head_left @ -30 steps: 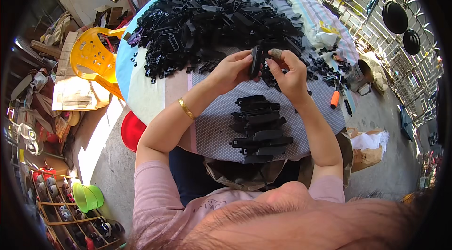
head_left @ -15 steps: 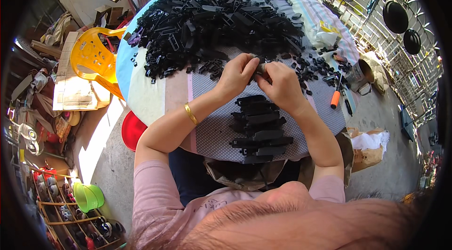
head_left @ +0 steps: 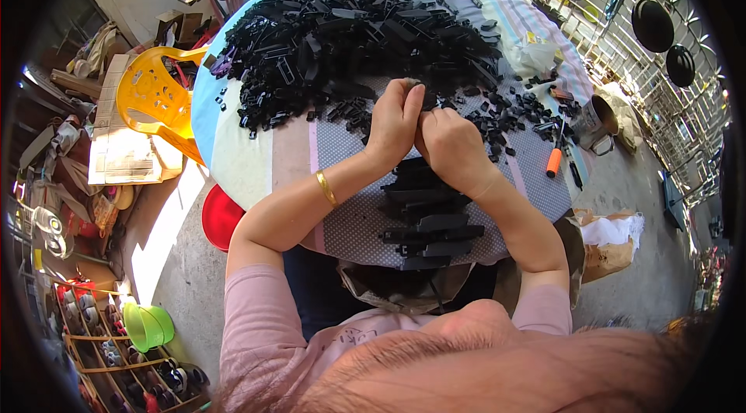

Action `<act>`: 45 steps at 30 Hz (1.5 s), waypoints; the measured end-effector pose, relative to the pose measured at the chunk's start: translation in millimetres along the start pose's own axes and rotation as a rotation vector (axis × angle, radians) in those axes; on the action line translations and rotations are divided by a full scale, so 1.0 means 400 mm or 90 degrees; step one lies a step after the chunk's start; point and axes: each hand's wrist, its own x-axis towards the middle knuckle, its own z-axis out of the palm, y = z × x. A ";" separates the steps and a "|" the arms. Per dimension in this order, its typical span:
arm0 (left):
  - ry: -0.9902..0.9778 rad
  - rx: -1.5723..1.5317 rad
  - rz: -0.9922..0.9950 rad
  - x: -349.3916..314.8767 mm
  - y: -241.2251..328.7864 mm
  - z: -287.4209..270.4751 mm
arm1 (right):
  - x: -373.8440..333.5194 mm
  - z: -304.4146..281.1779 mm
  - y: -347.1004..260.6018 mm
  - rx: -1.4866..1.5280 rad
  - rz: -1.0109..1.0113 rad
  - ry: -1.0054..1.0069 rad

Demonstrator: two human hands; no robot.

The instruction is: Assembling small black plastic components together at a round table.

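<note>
My left hand, closed with its thumb raised, meets my right hand over the near middle of the round table. Both pinch a small black plastic part, mostly hidden by fingers and hard to tell from the dark pile behind. Below my right hand, a stack of long black plastic parts lies in a row towards the table's near edge. Beyond my hands spreads a large heap of black plastic parts. Small black pieces lie scattered right of my hands.
An orange-handled screwdriver and a metal mug are at the table's right side. A clear plastic bag lies farther back. A yellow chair and a red stool stand left. A paper sack is on the floor right.
My left hand has turned more upright, and my right hand has come slightly nearer to me and left, now covering the far end of the stack. Both remain together.
</note>
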 end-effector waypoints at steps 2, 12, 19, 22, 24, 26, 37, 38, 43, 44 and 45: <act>-0.016 -0.032 -0.017 0.008 -0.010 0.000 | 0.009 -0.020 0.017 0.073 0.045 -0.062; -0.209 -0.465 -0.536 0.044 0.005 -0.072 | -0.078 0.090 0.364 -0.022 0.202 0.011; -0.364 -0.410 -0.339 0.019 0.007 -0.068 | -0.059 0.097 0.331 -0.131 0.257 -0.123; -0.410 -0.419 -0.301 0.017 0.018 -0.065 | -0.057 0.091 0.336 -0.156 0.270 -0.159; -0.422 -0.446 -0.285 0.014 0.026 -0.066 | -0.051 0.084 0.327 -0.174 0.235 -0.139; -0.451 -0.433 -0.289 0.017 0.019 -0.072 | -0.045 0.090 0.316 -0.181 0.230 -0.103; -0.354 -0.547 -0.450 0.004 0.013 -0.060 | -0.003 -0.010 0.144 0.632 0.378 0.112; -0.353 -0.546 -0.451 0.004 0.010 -0.062 | 0.002 -0.015 0.118 0.611 0.364 0.109; -0.400 -0.539 -0.385 0.009 0.000 -0.062 | 0.007 -0.009 0.088 0.430 0.269 0.207; -0.400 -0.539 -0.385 0.008 0.001 -0.061 | 0.005 -0.004 0.089 0.430 0.269 0.207; -0.400 -0.530 -0.375 0.007 0.002 -0.058 | 0.003 0.001 0.088 0.408 0.266 0.219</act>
